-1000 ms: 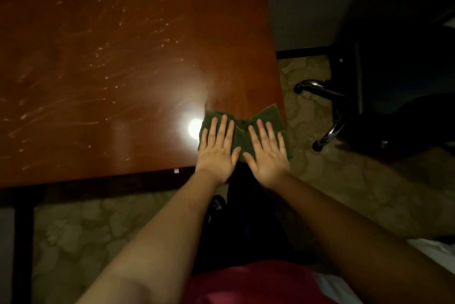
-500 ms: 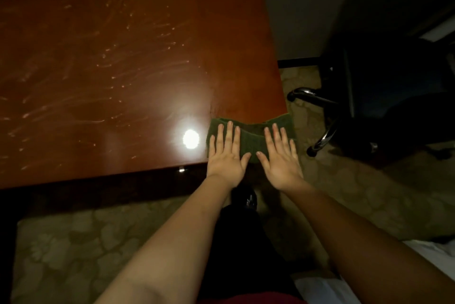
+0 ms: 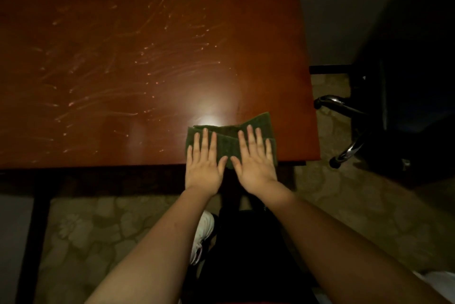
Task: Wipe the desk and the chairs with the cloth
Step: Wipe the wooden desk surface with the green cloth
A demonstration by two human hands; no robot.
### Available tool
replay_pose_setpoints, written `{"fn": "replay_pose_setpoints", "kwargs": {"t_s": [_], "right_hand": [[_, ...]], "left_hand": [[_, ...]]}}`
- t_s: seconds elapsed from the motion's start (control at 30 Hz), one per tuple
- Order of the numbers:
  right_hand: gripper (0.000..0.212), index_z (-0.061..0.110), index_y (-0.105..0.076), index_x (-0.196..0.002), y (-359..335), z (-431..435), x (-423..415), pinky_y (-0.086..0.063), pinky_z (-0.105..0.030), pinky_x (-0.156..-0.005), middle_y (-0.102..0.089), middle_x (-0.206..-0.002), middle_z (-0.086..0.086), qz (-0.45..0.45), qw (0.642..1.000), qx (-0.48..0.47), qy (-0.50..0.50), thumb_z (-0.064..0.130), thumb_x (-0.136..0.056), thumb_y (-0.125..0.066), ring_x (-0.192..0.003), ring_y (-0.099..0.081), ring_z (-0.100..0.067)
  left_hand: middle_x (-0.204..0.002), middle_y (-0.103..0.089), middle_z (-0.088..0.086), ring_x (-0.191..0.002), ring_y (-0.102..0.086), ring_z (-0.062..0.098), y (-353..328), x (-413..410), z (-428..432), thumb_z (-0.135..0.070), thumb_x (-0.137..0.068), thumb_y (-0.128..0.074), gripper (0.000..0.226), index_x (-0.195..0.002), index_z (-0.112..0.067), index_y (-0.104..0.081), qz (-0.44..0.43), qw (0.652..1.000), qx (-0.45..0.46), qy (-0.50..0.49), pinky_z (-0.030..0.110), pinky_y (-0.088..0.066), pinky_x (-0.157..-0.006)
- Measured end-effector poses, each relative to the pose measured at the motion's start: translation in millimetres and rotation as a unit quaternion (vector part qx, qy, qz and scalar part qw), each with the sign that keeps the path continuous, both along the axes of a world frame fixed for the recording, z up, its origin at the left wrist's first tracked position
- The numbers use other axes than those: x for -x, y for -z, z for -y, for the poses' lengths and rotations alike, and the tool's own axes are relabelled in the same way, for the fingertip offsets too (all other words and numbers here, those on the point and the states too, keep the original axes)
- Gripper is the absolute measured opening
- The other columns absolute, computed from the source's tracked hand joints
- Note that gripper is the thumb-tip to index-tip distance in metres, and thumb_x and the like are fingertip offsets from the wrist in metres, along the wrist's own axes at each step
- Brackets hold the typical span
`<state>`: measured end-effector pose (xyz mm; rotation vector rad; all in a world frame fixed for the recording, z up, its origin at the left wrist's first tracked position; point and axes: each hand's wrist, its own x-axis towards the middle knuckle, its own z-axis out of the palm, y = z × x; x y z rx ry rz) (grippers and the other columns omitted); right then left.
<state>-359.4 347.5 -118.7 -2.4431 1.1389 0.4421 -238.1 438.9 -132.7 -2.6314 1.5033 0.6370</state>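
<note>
The reddish-brown wooden desk [image 3: 123, 57] fills the upper left, its top streaked with pale wipe marks and a bright lamp glare. A folded dark green cloth [image 3: 230, 142] lies flat at the desk's near edge, a little in from the right corner. My left hand [image 3: 203, 165] and my right hand [image 3: 256, 165] rest side by side on it. Both palms are down and the fingers are spread, pressing rather than gripping. The heels of both hands overhang the desk edge. A black office chair [image 3: 406, 119] stands in shadow to the right of the desk.
The chair's chrome legs [image 3: 344, 131] reach toward the desk's right side. Patterned carpet [image 3: 86, 229] covers the floor below. My white shoe [image 3: 203, 237] and dark trousers show between my arms. A dark desk leg [image 3: 32, 242] stands at lower left.
Both hands have slid the cloth leftward along the near edge, away from the desk's right corner where it sat a second ago. The view has tilted down slightly.
</note>
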Motion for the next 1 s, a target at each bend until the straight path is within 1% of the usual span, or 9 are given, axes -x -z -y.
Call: {"fn": "replay_pose_setpoints", "kwargs": {"t_s": [0.1,0.2,0.3,0.47,0.57,0.67,0.73,0.83,1.0], "right_hand": [[0.069,0.023,0.025,-0.146,-1.0,1.6,1.1,0.017,-0.041,-0.117,0.036,-0.152,0.000,0.007,0.999,-0.006,-0.041,0.051,-0.102,-0.020,-0.140,0.035,-0.019],[0.069,0.024,0.028,-0.145,-3.0,6.0,9.1,0.016,-0.041,-0.118,0.038,-0.152,0.001,-0.007,0.997,-0.018,-0.070,0.053,-0.102,-0.018,-0.140,0.035,-0.019],[0.069,0.026,0.030,-0.143,-4.6,8.0,4.8,0.019,-0.040,-0.116,0.039,-0.152,0.003,-0.012,0.998,-0.024,-0.058,0.054,-0.102,-0.016,-0.140,0.036,-0.018],[0.067,0.026,0.025,-0.148,-3.3,30.1,-17.3,0.020,-0.040,-0.115,0.036,-0.154,0.003,-0.011,0.998,-0.031,-0.044,0.053,-0.102,-0.016,-0.138,0.037,-0.015],[0.067,0.026,0.020,-0.151,-3.4,46.3,-28.0,0.020,-0.040,-0.115,0.034,-0.155,0.003,-0.003,0.998,-0.031,-0.049,0.051,-0.103,-0.018,-0.139,0.036,-0.014],[0.065,0.026,0.019,-0.151,-1.6,66.2,-41.4,0.020,-0.040,-0.115,0.033,-0.155,0.004,0.004,0.997,-0.022,-0.067,0.051,-0.103,-0.018,-0.141,0.034,-0.015],[0.063,0.026,0.018,-0.152,1.0,81.8,-53.2,0.020,-0.040,-0.115,0.033,-0.154,0.004,0.010,0.997,-0.017,-0.077,0.052,-0.101,-0.011,-0.141,0.033,-0.016],[0.069,0.026,0.022,-0.149,3.1,106.6,-73.8,0.021,-0.040,-0.114,0.035,-0.153,0.004,0.014,0.996,-0.021,-0.087,0.054,-0.087,0.010,-0.140,0.036,-0.016],[0.067,0.026,0.027,-0.144,2.8,144.1,-102.5,0.021,-0.040,-0.115,0.033,-0.155,0.003,0.021,0.994,-0.027,-0.102,0.050,-0.082,0.015,-0.138,0.038,-0.014]], "left_hand": [[-0.156,0.023,0.003,-0.144,0.023,0.019,-2.4,-2.7,-5.0,-0.059,-0.088,0.006,0.075,-0.150,-0.018,0.015,0.000,1.000,0.004,-0.014,0.038,0.012,-0.117],[-0.153,0.032,0.003,-0.142,0.030,0.020,-7.0,1.4,-1.2,-0.058,-0.083,0.015,0.076,-0.146,-0.017,0.025,-0.010,0.999,-0.028,-0.027,0.041,0.013,-0.118],[-0.151,0.037,0.004,-0.140,0.034,0.022,-9.6,-4.4,6.7,-0.059,-0.081,0.018,0.077,-0.144,-0.016,0.029,-0.021,0.999,-0.040,-0.019,0.042,0.015,-0.117],[-0.155,0.034,0.007,-0.142,0.032,0.025,-10.7,-32.2,41.8,-0.052,-0.101,-0.010,0.068,-0.143,-0.017,0.031,-0.043,0.998,-0.052,0.005,0.043,0.016,-0.118],[-0.156,0.033,0.007,-0.141,0.034,0.023,-11.8,-42.5,60.6,-0.050,-0.102,-0.011,0.069,-0.146,-0.015,0.027,-0.044,0.997,-0.059,0.020,0.043,0.016,-0.118],[-0.150,0.038,0.002,-0.137,0.037,0.019,-13.0,-54.9,80.0,-0.049,-0.102,-0.011,0.068,-0.149,-0.014,0.023,-0.048,0.996,-0.065,0.033,0.043,0.017,-0.118],[-0.146,0.040,0.001,-0.140,0.035,0.020,-14.4,-64.8,96.5,-0.048,-0.103,-0.012,0.067,-0.149,-0.014,0.023,-0.054,0.996,-0.064,0.033,0.043,0.017,-0.117],[-0.144,0.042,0.002,-0.142,0.032,0.022,-15.5,-80.3,123.2,-0.047,-0.103,-0.012,0.066,-0.149,-0.013,0.023,-0.049,0.996,-0.071,0.032,0.042,0.018,-0.116],[-0.150,0.039,0.005,-0.141,0.034,0.024,-16.3,-103.4,160.5,-0.044,-0.103,-0.013,0.067,-0.151,-0.010,0.019,-0.034,0.995,-0.083,0.037,0.043,0.018,-0.116]]}}
